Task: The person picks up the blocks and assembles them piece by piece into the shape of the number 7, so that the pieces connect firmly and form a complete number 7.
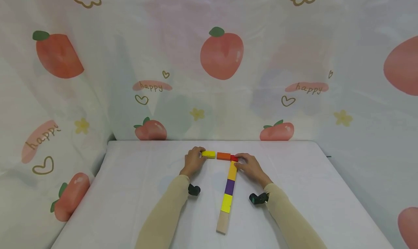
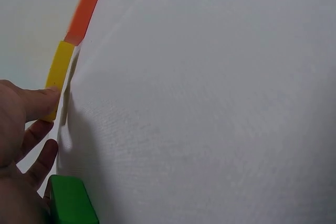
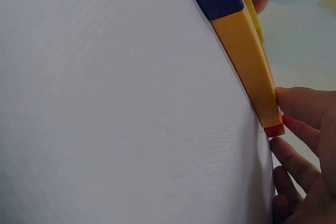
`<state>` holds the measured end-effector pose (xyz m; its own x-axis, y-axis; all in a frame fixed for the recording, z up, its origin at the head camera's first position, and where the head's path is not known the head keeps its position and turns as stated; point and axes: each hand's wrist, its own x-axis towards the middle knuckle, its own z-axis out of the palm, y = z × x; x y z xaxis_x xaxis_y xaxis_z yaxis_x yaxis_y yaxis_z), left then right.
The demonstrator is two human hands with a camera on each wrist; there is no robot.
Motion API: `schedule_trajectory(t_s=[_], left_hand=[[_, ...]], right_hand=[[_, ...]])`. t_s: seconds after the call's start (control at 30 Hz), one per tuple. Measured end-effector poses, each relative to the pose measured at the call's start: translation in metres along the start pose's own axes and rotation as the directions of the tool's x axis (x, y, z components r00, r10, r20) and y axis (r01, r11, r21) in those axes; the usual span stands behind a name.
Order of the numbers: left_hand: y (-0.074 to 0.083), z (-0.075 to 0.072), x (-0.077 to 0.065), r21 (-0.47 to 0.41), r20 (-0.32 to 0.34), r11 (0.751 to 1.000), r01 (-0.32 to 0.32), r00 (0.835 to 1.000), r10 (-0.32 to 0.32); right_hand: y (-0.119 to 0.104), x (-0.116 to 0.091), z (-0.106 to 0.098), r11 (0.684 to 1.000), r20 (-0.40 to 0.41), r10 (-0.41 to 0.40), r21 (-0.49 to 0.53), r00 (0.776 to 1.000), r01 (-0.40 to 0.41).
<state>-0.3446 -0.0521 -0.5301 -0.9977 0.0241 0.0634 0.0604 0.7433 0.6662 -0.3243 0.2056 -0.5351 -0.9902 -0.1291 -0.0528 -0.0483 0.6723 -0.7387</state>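
Observation:
My left hand point(image 1: 193, 160) pinches a yellow block point(image 1: 209, 154) by its left end, thumb on the near side. Its right end points at an orange block point(image 1: 223, 156), a small gap between them in the head view. A green block-like shape point(image 2: 73, 200) lies by the left palm in the left wrist view. My right hand point(image 1: 250, 166) is at the corner where a small red block point(image 1: 234, 158) meets an orange-yellow block point(image 1: 232, 171). Its thumb touches the orange-yellow block, and the fingers are at the red one.
From that corner a row runs toward me: a purple block point(image 1: 230, 187), another yellow block point(image 1: 226, 203) and a plain wood block point(image 1: 223, 223). The white-covered table point(image 1: 130, 191) ends at a printed cloth backdrop point(image 1: 183, 107). Black devices sit at both wrists.

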Motion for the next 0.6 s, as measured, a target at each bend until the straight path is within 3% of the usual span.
schedule_trajectory(t_s=[0.3, 0.6], left_hand=[[-0.0019, 0.0074, 0.005, 0.098, 0.01, 0.995, -0.027, 1.0, 0.026], [0.0029, 0.007, 0.004, 0.098, 0.01, 0.994, -0.037, 0.999, 0.036]], right_hand=[[0.0016, 0.0019, 0.0005, 1.0, 0.01, 0.012, -0.012, 1.0, -0.012], [0.0041, 0.0036, 0.0002, 1.0, 0.014, 0.022, -0.012, 1.0, -0.022]])
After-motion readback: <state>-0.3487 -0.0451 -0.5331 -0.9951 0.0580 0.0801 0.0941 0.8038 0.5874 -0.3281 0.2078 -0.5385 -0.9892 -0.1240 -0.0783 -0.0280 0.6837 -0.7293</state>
